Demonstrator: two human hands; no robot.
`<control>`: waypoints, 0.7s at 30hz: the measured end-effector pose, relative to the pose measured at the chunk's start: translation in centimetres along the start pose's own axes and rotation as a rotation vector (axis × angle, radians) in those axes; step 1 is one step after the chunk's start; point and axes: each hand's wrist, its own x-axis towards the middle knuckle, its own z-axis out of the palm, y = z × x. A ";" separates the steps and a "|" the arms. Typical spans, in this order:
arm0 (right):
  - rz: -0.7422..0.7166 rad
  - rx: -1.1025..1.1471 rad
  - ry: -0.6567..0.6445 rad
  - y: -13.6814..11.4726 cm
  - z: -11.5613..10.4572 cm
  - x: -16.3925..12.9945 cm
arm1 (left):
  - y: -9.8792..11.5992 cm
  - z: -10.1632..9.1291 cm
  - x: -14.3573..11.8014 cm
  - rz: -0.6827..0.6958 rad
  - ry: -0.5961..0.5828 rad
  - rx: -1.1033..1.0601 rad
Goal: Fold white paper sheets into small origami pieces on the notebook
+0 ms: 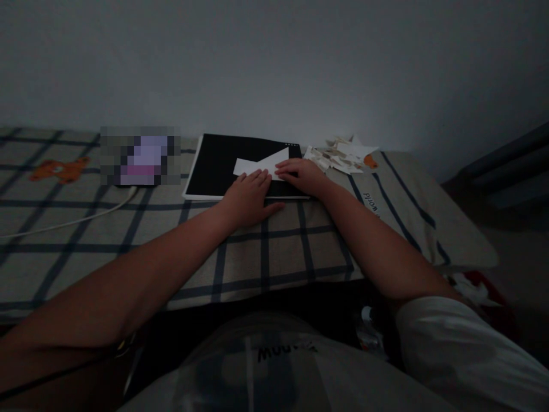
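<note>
A folded piece of white paper (253, 166) lies on a black notebook (218, 154) with a pale edge. Its left end is blunt, and a pointed part rises at the upper right. My left hand (249, 197) rests flat across the paper's lower edge, fingers stretched out and thumb apart, pointing right. From the right comes my right hand (304, 176), its fingers bent and closed at the paper's right end. The fingertips touch the paper there, while the palm side is hidden.
A checked cloth (244, 246) covers the table. White paper scraps (338, 157) lie right of the notebook, beside a small orange piece (370, 161). At left are a lit, pixelated phone (146, 160), its white cable (86, 219) and an orange shape (60, 170). A wall stands behind.
</note>
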 end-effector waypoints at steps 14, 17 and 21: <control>0.007 -0.006 0.013 0.0 -0.1 0.0 | 0.3 -0.1 -0.5 -0.052 -0.019 -0.035; 0.008 -0.004 0.010 0.1 -0.1 0.0 | 0.3 -0.1 -0.5 -0.055 -0.017 -0.042; 0.007 -0.008 0.006 0.2 -0.1 -0.1 | 0.0 0.0 -0.5 -0.047 -0.016 -0.029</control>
